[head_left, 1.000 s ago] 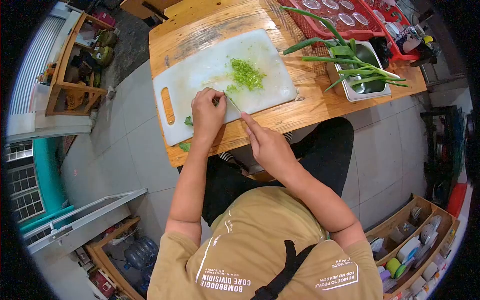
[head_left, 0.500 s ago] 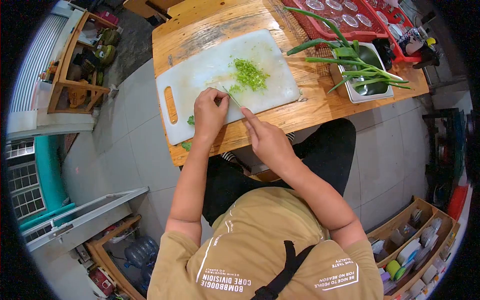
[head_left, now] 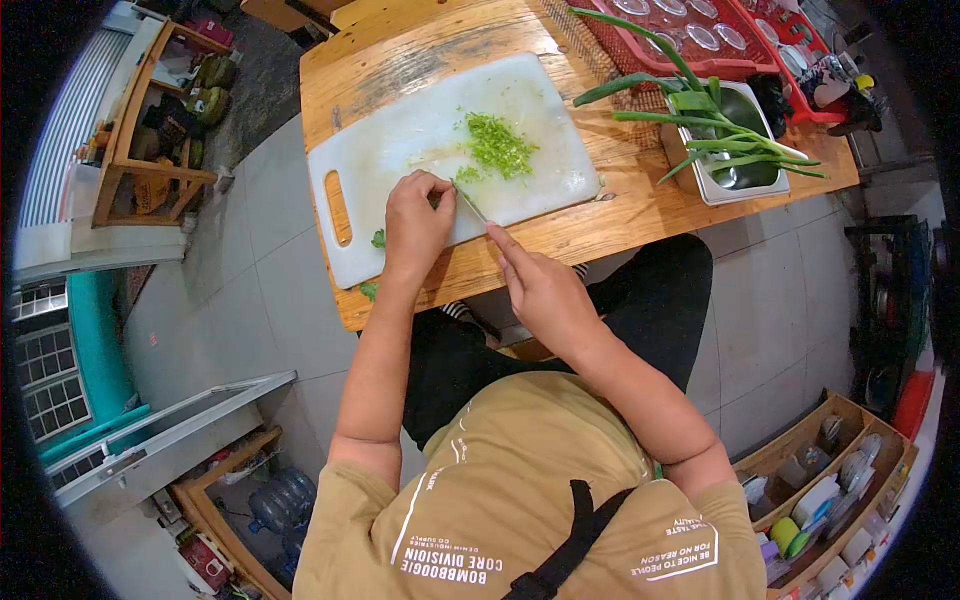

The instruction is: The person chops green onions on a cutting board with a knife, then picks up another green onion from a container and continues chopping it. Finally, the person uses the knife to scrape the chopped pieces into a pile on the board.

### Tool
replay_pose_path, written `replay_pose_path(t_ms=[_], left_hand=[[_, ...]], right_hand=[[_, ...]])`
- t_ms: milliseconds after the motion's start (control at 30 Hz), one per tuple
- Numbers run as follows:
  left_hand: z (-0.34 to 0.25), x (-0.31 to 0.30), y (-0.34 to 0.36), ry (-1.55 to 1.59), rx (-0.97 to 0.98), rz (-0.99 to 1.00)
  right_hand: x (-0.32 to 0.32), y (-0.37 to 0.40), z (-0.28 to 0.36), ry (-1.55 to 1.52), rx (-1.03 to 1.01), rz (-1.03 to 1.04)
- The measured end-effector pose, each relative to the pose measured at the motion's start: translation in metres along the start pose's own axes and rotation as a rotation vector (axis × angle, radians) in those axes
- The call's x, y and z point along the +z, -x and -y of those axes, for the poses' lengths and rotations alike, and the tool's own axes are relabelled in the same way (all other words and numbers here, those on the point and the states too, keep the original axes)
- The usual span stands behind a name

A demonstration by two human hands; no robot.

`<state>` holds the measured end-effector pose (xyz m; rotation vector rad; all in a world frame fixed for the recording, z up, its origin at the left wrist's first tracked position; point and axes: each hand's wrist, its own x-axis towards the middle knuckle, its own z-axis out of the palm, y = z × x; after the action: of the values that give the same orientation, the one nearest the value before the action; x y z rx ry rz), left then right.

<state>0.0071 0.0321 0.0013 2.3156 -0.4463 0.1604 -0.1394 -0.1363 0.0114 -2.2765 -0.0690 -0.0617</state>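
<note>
A white cutting board lies at a slant on the wooden table. My left hand is curled with its fingertips down on the board, closed around leafy green stalks mostly hidden beneath it. Their leaves poke out on the wrist side, some hanging at the board's near edge. In my right hand is a knife, its narrow blade pointing up and left, the tip close to my left fingertips. A loose pile of finely chopped greens sits just beyond the blade, with small bits scattered around it.
To the right, a steel container holds long green onions that stick out over its rim. Behind it stands a red basket of clear lidded cups. The wooden table's near edge runs just in front of my lap.
My right hand and the knife have shifted slightly down and right, and the blade's angle differs a little. My left hand keeps its curled hold on the stalks.
</note>
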Motion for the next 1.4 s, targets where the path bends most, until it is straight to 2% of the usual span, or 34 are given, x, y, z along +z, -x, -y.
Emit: replay_pose_path(t_ms=[233, 333, 600, 867, 1033, 1300, 1400], left_hand=[[-0.001, -0.003, 0.000, -0.053, 0.002, 0.012], [-0.005, -0.002, 0.002, 0.014, -0.047, -0.001], [0.000, 0.005, 0.007, -0.151, 0.126, -0.054], [-0.004, 0.003, 0.008, -0.153, 0.080, -0.035], [-0.003, 0.003, 0.006, -0.173, 0.092, -0.030], [0.000, 0.002, 0.006, -0.083, -0.022, -0.001], [0.001, 0.002, 0.005, -0.085, 0.002, 0.001]], right_hand=[[0.011, -0.020, 0.006, 0.149, 0.070, 0.024], [0.007, -0.012, 0.002, 0.046, 0.030, -0.027], [-0.004, 0.002, 0.008, -0.034, 0.034, -0.028], [0.000, 0.001, 0.008, 0.017, 0.051, 0.006], [0.021, -0.014, 0.001, 0.151, 0.017, -0.025], [0.004, 0.005, 0.004, 0.006, 0.012, -0.013], [-0.001, 0.007, 0.006, -0.028, 0.023, 0.010]])
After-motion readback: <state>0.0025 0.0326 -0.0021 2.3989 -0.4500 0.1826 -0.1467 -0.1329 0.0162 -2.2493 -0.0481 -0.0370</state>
